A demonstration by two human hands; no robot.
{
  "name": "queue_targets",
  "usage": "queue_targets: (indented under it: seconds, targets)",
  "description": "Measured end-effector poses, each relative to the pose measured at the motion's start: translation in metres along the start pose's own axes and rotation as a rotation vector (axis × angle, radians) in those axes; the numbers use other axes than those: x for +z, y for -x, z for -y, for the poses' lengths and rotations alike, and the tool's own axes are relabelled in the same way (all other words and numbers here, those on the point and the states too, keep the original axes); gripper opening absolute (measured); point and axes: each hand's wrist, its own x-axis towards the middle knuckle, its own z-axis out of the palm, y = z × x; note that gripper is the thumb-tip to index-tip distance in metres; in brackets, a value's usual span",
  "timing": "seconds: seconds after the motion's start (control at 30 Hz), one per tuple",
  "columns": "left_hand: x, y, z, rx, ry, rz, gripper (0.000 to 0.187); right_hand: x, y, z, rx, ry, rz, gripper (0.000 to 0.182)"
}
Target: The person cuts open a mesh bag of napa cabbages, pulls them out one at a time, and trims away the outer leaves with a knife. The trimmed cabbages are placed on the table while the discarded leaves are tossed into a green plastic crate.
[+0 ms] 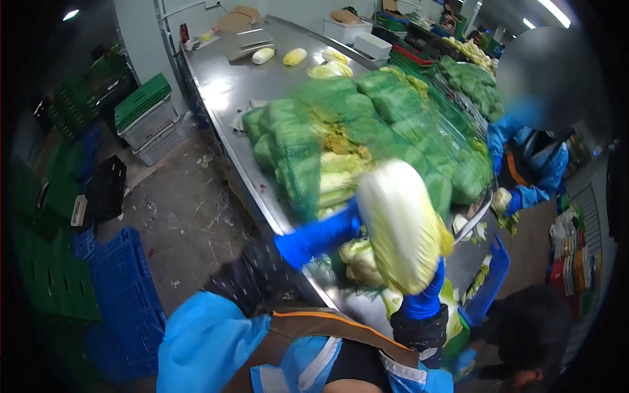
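Observation:
A large pale napa cabbage (401, 226) is held up in front of me over the steel table. My right hand (426, 295), in a blue glove, grips it from below at its lower right side. My left hand (350, 219), also blue-gloved, reaches to the cabbage's left side; its fingers are hidden behind the cabbage. Behind, green mesh sacks (400, 124) full of cabbages lie on the table, one with loose yellowish leaves showing at its opening. More cabbage pieces (362, 262) lie just below my left hand.
Several small cabbages (295, 57) lie at the steel table's (226, 108) far end. A co-worker in blue sleeves (544, 164) holds a cabbage at the right; another person (531, 327) bends low at the lower right. A blue crate (491, 278) and stacked crates (124, 281) stand at the sides.

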Motion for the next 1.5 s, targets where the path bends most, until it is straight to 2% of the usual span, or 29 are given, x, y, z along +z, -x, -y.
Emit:
queue_targets:
  seconds: [0.03, 0.07, 0.13, 0.2, 0.27, 0.33, 0.4, 0.47, 0.53, 0.6, 0.67, 0.73, 0.8, 0.83, 0.9, 0.93, 1.0, 1.07, 1.13, 1.23, 1.33, 1.47, 1.5]
  targets:
    - [0.016, 0.010, -0.006, -0.033, 0.669, -0.079, 0.081, 0.046, -0.027, 0.003, -0.104, 0.521, 0.115, 0.064]
    - [0.016, 0.011, -0.014, 0.020, 0.560, -0.121, 0.075, 0.064, -0.050, -0.006, -0.222, 0.760, 0.144, 0.066]
    - [-0.027, -0.002, -0.052, -0.134, 1.046, -0.169, 0.072, 0.095, -0.067, -0.007, 0.017, 0.730, 0.123, 0.062]
    - [-0.102, -0.026, -0.051, -0.096, 1.177, -0.183, 0.067, 0.098, -0.079, -0.011, 0.065, 0.757, 0.140, 0.050]
    - [-0.188, -0.050, -0.038, -0.140, 0.854, -0.406, 0.062, 0.075, -0.081, -0.010, 0.169, 0.770, 0.105, 0.042]
    - [-0.267, -0.074, -0.023, -0.173, 0.701, -0.521, 0.059, 0.051, -0.081, -0.018, 0.114, 0.715, -0.051, 0.046]
    - [-0.335, -0.094, -0.003, 0.028, 0.135, -0.374, 0.057, 0.031, -0.083, -0.020, 0.109, 0.712, -0.136, 0.043]
    - [-0.363, -0.123, -0.006, -0.147, 0.720, -0.658, 0.058, 0.015, -0.074, -0.020, 0.089, 0.748, -0.277, 0.041]
    - [-0.375, -0.142, -0.008, -0.397, 0.763, -0.793, 0.059, 0.005, -0.061, -0.006, 0.039, 0.751, -0.392, 0.039]
    - [-0.317, -0.151, -0.021, -0.323, 0.617, -0.612, 0.058, -0.008, -0.039, 0.009, -0.108, 0.746, -0.536, 0.044]
    - [-0.245, -0.141, -0.029, -0.272, 0.587, -0.083, 0.054, -0.025, -0.016, 0.013, -0.262, 0.686, -0.756, 0.044]
    - [-0.152, -0.118, -0.017, -0.335, 0.566, 0.196, 0.048, -0.049, 0.009, 0.012, -0.325, 0.682, -0.894, 0.038]
    - [-0.075, -0.098, 0.000, -0.605, 0.123, 0.518, 0.044, -0.067, 0.031, 0.003, -0.161, 0.647, -1.012, 0.029]
    - [-0.048, -0.077, 0.026, -0.558, 0.113, 0.536, 0.048, -0.069, 0.035, -0.011, -0.160, 0.702, -1.057, 0.023]
    - [0.004, -0.052, 0.071, -0.478, -0.501, 0.407, 0.066, -0.062, 0.035, -0.031, -0.092, 0.586, -0.928, 0.024]
    - [0.015, -0.039, 0.109, -0.333, -0.748, 0.325, 0.064, -0.054, 0.031, -0.043, -0.083, 0.483, -0.857, 0.021]
    - [0.032, -0.016, 0.138, -0.247, -0.945, 0.238, 0.068, -0.058, 0.038, -0.063, -0.009, 0.589, -0.815, 0.024]
    - [0.049, 0.004, 0.133, -0.194, -1.045, 0.211, 0.081, -0.082, 0.059, -0.062, 0.046, 0.617, -0.829, 0.024]
    - [0.064, 0.021, 0.132, -0.125, -0.963, 0.167, 0.089, -0.094, 0.074, -0.055, 0.125, 0.656, -0.821, 0.025]
    - [0.075, 0.012, 0.124, -0.368, -0.758, 0.015, 0.092, -0.103, 0.085, -0.048, 0.077, 0.602, -0.857, 0.029]
    - [0.096, 0.005, 0.136, -0.557, -1.136, 0.137, 0.102, -0.114, 0.088, -0.037, 0.104, 0.629, -0.763, 0.036]
    - [0.110, 0.017, 0.153, -0.484, -1.261, 0.071, 0.101, -0.118, 0.092, -0.024, 0.252, 0.472, -0.692, 0.045]
    - [0.109, 0.022, 0.154, -0.463, -1.083, 0.013, 0.101, -0.121, 0.099, -0.024, 0.244, 0.372, -0.588, 0.046]
